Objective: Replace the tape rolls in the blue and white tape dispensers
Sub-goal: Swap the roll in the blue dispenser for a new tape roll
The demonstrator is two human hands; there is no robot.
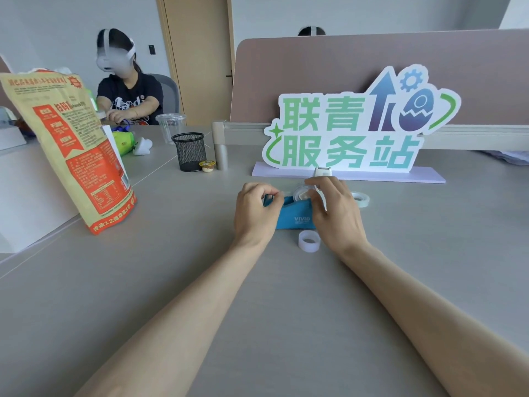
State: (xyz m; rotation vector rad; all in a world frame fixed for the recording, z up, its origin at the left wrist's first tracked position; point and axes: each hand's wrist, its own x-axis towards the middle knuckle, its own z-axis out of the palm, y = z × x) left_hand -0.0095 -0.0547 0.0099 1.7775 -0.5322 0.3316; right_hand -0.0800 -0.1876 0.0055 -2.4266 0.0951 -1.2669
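Note:
The blue tape dispenser (296,214) stands on the grey desk between my hands. My left hand (254,213) is closed around its cutter end, fingers pinched at the blade. My right hand (335,210) rests on its rear part, fingers over the clear tape roll (300,194) sitting in the dispenser. A loose clear tape roll (309,241) lies just in front of the dispenser. Another tape roll (361,199) lies to the right, behind my right hand. The white dispenser (323,171) peeks out behind my right hand, mostly hidden.
A large sign on a lilac base (349,174) stands right behind the dispensers. A black mesh pen cup (189,151) and a small pudding cup (207,166) sit at back left. A tall orange snack bag (74,150) stands at left. Another person sits far left.

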